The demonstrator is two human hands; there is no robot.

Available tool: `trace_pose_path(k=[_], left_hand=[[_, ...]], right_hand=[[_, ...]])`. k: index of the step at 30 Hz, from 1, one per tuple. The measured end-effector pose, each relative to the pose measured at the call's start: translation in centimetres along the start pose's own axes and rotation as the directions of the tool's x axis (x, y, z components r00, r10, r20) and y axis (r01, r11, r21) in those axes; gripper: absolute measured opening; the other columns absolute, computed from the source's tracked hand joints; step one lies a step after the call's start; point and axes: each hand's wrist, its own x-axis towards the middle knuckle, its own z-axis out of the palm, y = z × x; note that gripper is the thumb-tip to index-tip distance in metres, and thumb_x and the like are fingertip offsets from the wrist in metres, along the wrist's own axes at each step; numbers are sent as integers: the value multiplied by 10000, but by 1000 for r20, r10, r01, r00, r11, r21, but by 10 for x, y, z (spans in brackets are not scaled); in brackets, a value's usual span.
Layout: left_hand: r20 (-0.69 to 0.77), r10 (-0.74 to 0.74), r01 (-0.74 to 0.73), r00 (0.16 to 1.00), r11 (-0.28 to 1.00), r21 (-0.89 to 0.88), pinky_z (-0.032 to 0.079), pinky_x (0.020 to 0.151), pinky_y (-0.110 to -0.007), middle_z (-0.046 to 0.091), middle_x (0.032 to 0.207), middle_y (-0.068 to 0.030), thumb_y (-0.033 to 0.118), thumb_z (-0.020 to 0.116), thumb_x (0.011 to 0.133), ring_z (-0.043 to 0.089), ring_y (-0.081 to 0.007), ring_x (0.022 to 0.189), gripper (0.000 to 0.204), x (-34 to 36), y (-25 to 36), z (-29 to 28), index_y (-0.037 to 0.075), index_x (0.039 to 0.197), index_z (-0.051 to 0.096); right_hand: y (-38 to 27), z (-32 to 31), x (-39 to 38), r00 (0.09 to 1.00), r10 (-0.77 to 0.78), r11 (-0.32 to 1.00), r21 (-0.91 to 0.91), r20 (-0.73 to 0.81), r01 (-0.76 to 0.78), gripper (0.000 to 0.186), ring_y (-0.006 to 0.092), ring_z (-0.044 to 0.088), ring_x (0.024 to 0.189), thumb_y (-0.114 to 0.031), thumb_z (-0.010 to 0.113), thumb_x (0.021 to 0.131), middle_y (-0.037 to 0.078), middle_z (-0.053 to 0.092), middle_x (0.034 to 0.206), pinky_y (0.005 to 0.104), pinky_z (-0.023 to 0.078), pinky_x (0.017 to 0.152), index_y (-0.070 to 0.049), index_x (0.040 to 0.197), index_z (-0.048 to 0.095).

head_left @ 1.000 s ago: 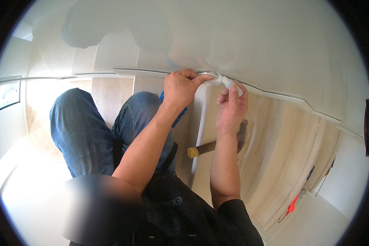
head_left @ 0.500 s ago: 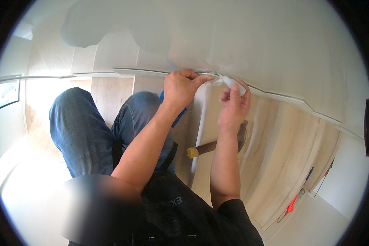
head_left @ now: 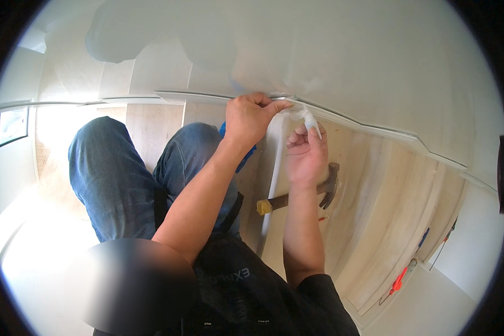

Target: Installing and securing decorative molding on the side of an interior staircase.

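My left hand [head_left: 247, 120] is at the edge of a pale panel [head_left: 341, 61], thumb and forefinger pinched together against its white trim strip [head_left: 201, 99]. What lies between those fingertips is too small to tell. Just to its right, below the trim, my right hand [head_left: 309, 155] closes on a thin white strip [head_left: 312, 121] that looks like plastic film, partly see-through. The strip's upper end reaches toward the trim beside my left fingertips. A hammer [head_left: 297, 200] with a yellow-ended handle lies under my right forearm.
Light wood-patterned boards [head_left: 381, 185] spread out on the right. A red-orange tool [head_left: 398, 280] lies at the lower right, with a blue item [head_left: 424, 237] above it. My jeans-covered knees [head_left: 115, 173] are at left. Something blue [head_left: 246, 159] shows behind my left wrist.
My right hand has moved left and slightly down, turning the white strip more upright. More of the hammer's head shows. My left hand stays almost in place.
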Motion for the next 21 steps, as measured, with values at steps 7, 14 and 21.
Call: trace_pose_path(k=[7,14,21], left_hand=[[16,-42,42,999,999,1,476,526,-287,640,572,-43,342,920,840,531,-76,545,390,-1,4,-1,-24,789,795],[11,-61,61,998,997,-37,492,552,-287,653,596,-44,331,918,842,549,-74,571,379,-1,2,1,-22,789,792],[39,-78,79,996,996,-38,500,564,-299,679,623,-61,313,923,833,538,-78,575,359,0,0,-2,-21,805,796]], right_hand=[[7,5,-2,999,-24,987,-161,-37,18,274,172,651,835,-258,653,1022,46,716,1030,344,520,810,-65,1214,621],[2,10,-5,996,-55,996,-72,-67,51,292,172,675,831,-221,705,1013,77,733,997,346,546,815,-55,1225,591],[-15,20,1,990,-140,961,-239,0,136,315,174,660,859,-233,681,1023,68,718,984,328,526,815,-47,1257,583]])
